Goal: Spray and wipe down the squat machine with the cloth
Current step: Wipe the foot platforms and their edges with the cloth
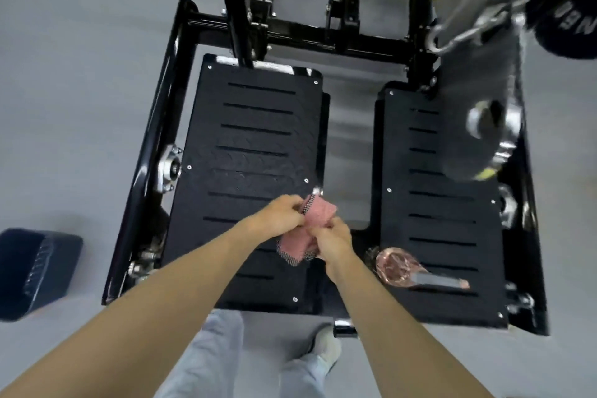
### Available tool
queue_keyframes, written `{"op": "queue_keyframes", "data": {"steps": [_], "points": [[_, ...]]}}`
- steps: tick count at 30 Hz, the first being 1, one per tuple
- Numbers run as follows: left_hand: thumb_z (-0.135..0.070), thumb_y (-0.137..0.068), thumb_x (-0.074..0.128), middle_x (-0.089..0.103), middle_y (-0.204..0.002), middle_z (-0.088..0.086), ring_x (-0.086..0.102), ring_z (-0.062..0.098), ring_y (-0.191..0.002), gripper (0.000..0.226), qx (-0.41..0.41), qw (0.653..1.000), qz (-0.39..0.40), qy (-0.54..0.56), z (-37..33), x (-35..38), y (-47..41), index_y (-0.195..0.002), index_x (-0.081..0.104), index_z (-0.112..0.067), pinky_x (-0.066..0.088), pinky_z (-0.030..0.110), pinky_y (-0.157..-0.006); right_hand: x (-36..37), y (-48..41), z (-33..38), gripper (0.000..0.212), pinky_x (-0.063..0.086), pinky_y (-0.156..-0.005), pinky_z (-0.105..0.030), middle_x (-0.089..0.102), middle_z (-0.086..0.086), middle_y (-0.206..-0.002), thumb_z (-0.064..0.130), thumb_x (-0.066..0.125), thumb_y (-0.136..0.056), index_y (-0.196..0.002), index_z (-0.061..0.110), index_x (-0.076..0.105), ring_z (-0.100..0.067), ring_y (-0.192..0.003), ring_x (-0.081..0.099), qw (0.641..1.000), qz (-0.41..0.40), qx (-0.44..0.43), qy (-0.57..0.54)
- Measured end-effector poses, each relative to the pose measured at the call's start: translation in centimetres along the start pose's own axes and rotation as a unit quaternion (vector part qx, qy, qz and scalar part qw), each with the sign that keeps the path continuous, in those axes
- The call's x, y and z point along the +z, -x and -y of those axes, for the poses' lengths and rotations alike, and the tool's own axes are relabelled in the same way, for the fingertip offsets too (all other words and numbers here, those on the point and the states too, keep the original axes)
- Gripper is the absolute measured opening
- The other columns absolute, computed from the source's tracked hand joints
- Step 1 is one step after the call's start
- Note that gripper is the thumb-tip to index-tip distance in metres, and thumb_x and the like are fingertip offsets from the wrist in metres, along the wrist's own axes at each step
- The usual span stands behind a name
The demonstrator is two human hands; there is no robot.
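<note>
Both hands hold the pink cloth (pixel 318 213) bunched between them over the near right part of the left footplate (pixel 252 139). The left hand (pixel 284 213) pinches its upper fold and the right hand (pixel 332 242) grips its lower edge, fingers curled. What appears to be the spray bottle (pixel 397 265) lies on its side to the right of that footplate, on the right footplate (pixel 442 210). Its long axis runs roughly left to right, and the right hand is the nearer. The unwiped slotted surface extends forward and left of the hands, so the next stroke probably goes that way.

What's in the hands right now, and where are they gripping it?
The pink cloth: left hand pinches its upper end, right hand grips its lower part.
</note>
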State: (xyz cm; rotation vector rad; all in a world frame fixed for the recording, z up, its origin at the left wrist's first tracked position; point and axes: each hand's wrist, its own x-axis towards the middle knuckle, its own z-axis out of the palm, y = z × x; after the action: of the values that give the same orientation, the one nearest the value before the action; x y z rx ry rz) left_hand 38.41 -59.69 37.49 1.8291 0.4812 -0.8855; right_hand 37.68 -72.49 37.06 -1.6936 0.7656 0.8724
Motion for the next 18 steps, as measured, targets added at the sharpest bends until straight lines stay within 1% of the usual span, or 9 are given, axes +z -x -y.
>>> {"op": "queue_keyframes", "data": {"steps": [3,4,5,7,8,10,14,16,18], "points": [[-0.012,-0.083,0.057,0.06,-0.085,0.005,0.058,0.024,-0.085,0.003,0.009,0.998,-0.003,-0.067,-1.0,5.0,1.0,-0.081,0.059,-0.01,0.048,0.031,-0.073,-3.5,2.0,-3.0,0.02,0.051,-0.064,-0.03,0.064,-0.01,-0.096,0.002,0.062,-0.082,-0.099,0.009,0.055,-0.02,-0.078,0.061,0.998,-0.062,-0.009,0.019],[-0.015,-0.081,0.057,0.059,-0.09,0.007,0.057,0.026,-0.089,0.006,0.021,0.997,0.0,-0.075,-1.6,6.6,1.2,-0.083,0.061,-0.01,0.049,0.032,-0.078,-4.7,2.5,-3.9,0.02,0.047,-0.06,-0.026,0.063,-0.009,-0.094,0.001,0.059,-0.084,-0.102,0.008,0.055,-0.016,-0.075,0.058,0.998,-0.065,-0.003,0.018],[-0.019,-0.08,0.057,0.057,-0.104,0.01,0.053,0.028,-0.101,0.021,0.038,0.994,0.001,-0.098,-2.0,8.3,1.3,-0.099,0.063,-0.012,0.048,0.037,-0.089,-5.9,2.7,-5.0,0.021,0.044,-0.059,-0.024,0.062,-0.008,-0.094,0.0,0.057,-0.085,-0.104,0.007,0.054,-0.015,-0.074,0.056,0.998,-0.062,0.008,0.02],[-0.025,-0.085,0.058,0.039,-0.136,0.006,0.034,0.025,-0.128,0.059,0.073,0.98,-0.007,-0.183,-3.4,11.3,1.8,-0.141,0.041,-0.018,0.035,0.041,-0.108,-7.8,2.7,-6.8,0.025,0.048,-0.064,-0.025,0.064,-0.009,-0.101,0.001,0.056,-0.086,-0.11,0.008,0.055,-0.017,-0.08,0.059,0.998,-0.046,0.028,0.041],[-0.028,-0.087,0.06,0.034,-0.142,0.004,0.028,0.024,-0.132,0.069,0.102,0.972,-0.014,-0.211,-4.3,12.6,2.1,-0.148,0.03,-0.02,0.031,0.041,-0.11,-8.6,2.6,-7.6,0.028,0.05,-0.07,-0.027,0.066,-0.008,-0.106,0.004,0.057,-0.087,-0.115,0.009,0.056,-0.019,-0.085,0.061,0.997,-0.039,0.029,0.056],[-0.035,-0.086,0.064,0.032,-0.145,0.002,0.027,0.022,-0.132,0.077,0.159,0.96,0.003,-0.229,-6.2,15.6,2.5,-0.15,0.025,-0.021,0.031,0.039,-0.11,-10.5,2.5,-8.8,0.035,0.048,-0.075,-0.024,0.066,-0.008,-0.114,0.012,0.059,-0.089,-0.124,0.01,0.055,-0.021,-0.096,0.062,0.995,-0.023,0.022,0.093],[-0.043,-0.085,0.065,0.034,-0.14,0.003,0.033,0.024,-0.125,0.073,0.189,0.936,0.048,-0.294,-8.4,21.4,1.9,-0.145,0.032,-0.019,0.04,0.041,-0.101,-15.0,2.9,-10.8,0.037,0.046,-0.079,-0.022,0.063,-0.009,-0.123,0.016,0.063,-0.089,-0.123,0.005,0.055,-0.024,-0.111,0.06,0.984,-0.008,0.048,0.174],[-0.039,-0.09,0.061,0.037,-0.136,0.005,0.036,0.026,-0.122,0.061,0.169,0.928,0.021,-0.332,-9.0,24.1,1.3,-0.141,0.036,-0.017,0.042,0.04,-0.097,-16.9,2.9,-11.6,0.038,0.041,-0.075,-0.023,0.062,-0.007,-0.121,0.018,0.06,-0.09,-0.126,0.01,0.051,-0.022,-0.104,0.059,0.98,0.025,0.045,0.194],[-0.029,-0.095,0.055,0.042,-0.131,0.007,0.04,0.026,-0.12,0.044,0.143,0.921,-0.035,-0.359,-9.3,25.9,0.6,-0.135,0.043,-0.015,0.043,0.037,-0.093,-18.4,2.5,-12.3,0.041,0.045,-0.081,-0.028,0.063,-0.004,-0.111,0.02,0.061,-0.089,-0.127,0.014,0.045,-0.019,-0.098,0.057,0.984,0.04,0.027,0.173]]}}
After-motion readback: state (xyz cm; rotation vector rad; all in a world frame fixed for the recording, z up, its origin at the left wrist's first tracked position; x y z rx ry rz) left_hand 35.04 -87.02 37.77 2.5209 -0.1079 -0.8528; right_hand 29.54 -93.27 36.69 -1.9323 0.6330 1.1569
